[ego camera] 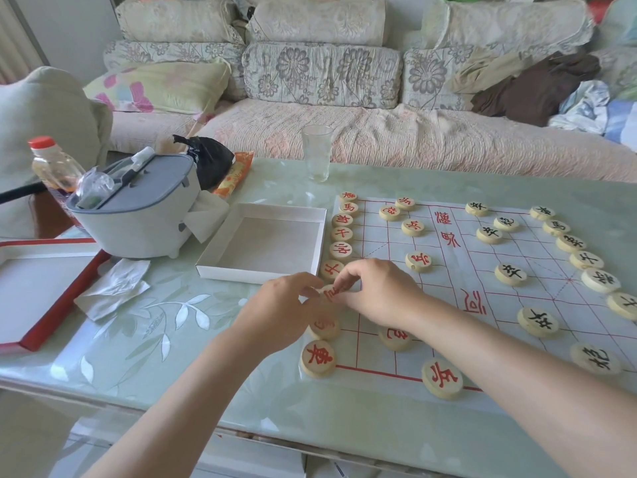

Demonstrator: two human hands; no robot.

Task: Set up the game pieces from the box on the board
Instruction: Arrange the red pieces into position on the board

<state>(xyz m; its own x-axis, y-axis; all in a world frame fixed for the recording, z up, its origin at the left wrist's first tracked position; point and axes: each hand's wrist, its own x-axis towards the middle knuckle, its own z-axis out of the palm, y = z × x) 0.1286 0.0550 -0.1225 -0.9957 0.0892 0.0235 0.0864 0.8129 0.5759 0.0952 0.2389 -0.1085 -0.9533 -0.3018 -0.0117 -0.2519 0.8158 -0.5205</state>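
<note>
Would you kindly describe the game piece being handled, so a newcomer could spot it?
On the pale green table lies a white paper board with red grid lines; round pale wooden discs with red characters line its left edge. Only one disc in that column is pinched between the left hand and right hand.

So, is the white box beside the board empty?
Empty. The shallow white cardboard box shows only its bare floor, nothing inside.
</note>
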